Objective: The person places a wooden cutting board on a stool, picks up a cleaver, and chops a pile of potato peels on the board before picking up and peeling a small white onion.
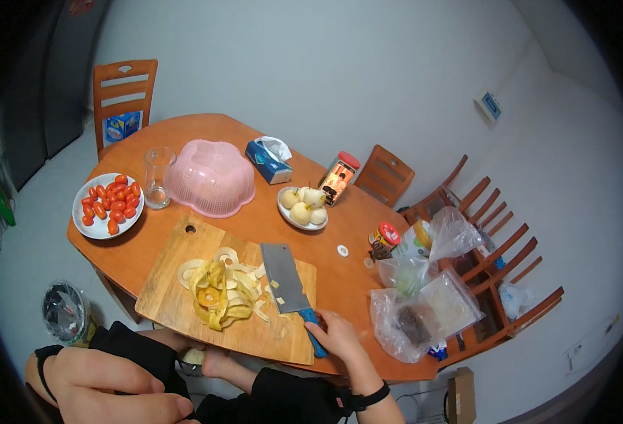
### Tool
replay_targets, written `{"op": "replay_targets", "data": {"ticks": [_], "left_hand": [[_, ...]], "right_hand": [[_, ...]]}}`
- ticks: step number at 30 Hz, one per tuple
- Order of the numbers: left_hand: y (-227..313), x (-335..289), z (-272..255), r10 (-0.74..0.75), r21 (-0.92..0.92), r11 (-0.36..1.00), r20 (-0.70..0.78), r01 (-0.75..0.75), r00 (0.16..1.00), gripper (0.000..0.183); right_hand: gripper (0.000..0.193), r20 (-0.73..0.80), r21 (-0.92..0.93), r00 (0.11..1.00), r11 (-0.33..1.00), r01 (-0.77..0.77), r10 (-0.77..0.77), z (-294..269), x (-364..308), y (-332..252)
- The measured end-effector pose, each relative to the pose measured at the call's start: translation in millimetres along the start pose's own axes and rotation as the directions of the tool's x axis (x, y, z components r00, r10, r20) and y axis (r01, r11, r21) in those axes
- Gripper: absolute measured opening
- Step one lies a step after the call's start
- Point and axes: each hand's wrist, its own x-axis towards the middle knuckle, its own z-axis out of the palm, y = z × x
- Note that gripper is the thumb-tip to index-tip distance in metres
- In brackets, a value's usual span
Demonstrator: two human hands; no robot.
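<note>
My right hand (340,338) is at the board's right edge, its fingers on the blue handle of a cleaver (282,278). The cleaver's wide grey blade lies flat on the wooden cutting board (157,295), with small pale bits stuck to it. Left of the blade is a loose heap of yellow and cream fruit peels (216,297). My left hand (107,385) is close up at the lower left, away from the board. Its fingers are curled and pressed together; whatever they may hold is hidden.
Beyond the board stand a plate of small red tomatoes (126,225), a glass mug (157,169), a pink basket (212,177), a tissue box (269,164), a plate of pears (303,225) and a propped phone (337,185). Plastic bags (424,318) and jars crowd the right. Below left is a bin (68,311).
</note>
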Motion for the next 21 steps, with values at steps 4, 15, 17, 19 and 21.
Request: {"op": "replay_targets", "data": {"ticks": [4,15,17,19,21], "left_hand": [[13.3,8.4,-9.8,-0.019,0.006,1.000,0.085,0.018,0.996,0.027],[23.1,10.8,-1.5,-0.039,0.044,0.998,0.097,0.035,0.994,0.027],[23.0,11.3,-0.5,-0.062,0.038,0.998,0.112,0.058,0.992,0.030],[19.6,11.4,3.5,-0.062,0.017,0.998,0.102,0.060,0.993,0.026],[15.8,0.9,0.3,-0.071,0.013,0.997,0.099,0.070,0.993,0.021]], "right_hand": [[0.047,-0.041,0.065,0.996,0.995,-0.077,0.080,9.0,0.8,0.8],[0.041,0.017,0.359,0.977,0.911,-0.204,0.212,19.6,9.3,12.1],[0.031,0.183,0.609,0.948,0.727,-0.317,0.260,18.7,14.4,18.1],[0.028,0.226,0.719,0.941,0.609,-0.335,0.251,14.7,14.2,18.3],[0.025,0.269,0.840,0.941,0.429,-0.334,0.206,5.6,16.2,3.2]]}}
